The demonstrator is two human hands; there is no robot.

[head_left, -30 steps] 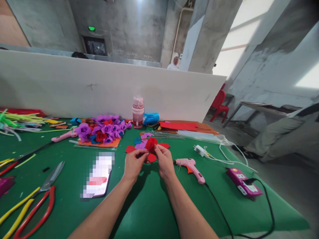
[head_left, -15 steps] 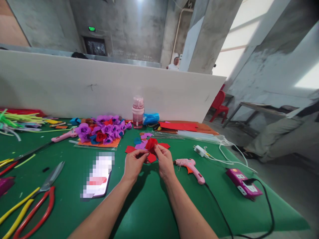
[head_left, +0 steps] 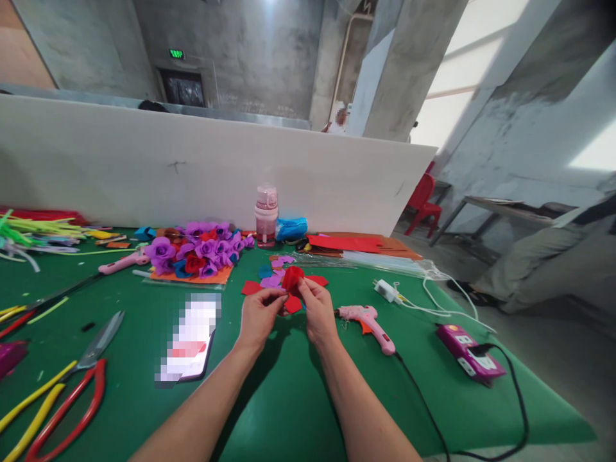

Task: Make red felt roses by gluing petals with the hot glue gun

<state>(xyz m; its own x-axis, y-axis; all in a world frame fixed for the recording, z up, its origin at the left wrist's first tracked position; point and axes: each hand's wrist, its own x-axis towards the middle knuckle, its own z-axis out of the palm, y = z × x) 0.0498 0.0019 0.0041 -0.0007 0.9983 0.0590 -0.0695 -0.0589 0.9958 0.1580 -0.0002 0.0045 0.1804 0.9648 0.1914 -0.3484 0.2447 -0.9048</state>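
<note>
A red paper flower (head_left: pixel 292 280) is held up in the middle of the head view, its petals curled and partly hidden by fingers. My right hand (head_left: pixel 316 309) pinches it from the right between thumb and fingers. My left hand (head_left: pixel 262 316) is closed in a pinch at its lower base, where the gripped part is too small to make out. Below and behind my hands lie red paper pieces (head_left: pixel 293 304) and purple paper pieces (head_left: pixel 273 280). A pink glue gun (head_left: pixel 368 321) rests just right of my right hand.
Left of my hands lie a phone (head_left: pixel 190 340), large scissors (head_left: pixel 96 359) and a heap of purple, red and blue paper flowers (head_left: pixel 202 250). A pink bottle (head_left: pixel 266 217) stands by the white partition (head_left: pixel 216 160). A purple power strip (head_left: pixel 469 354) with cords is at right.
The red flower has turned very slightly in my fingers. Both hands stay in about the same place, and the things on the table have not moved.
</note>
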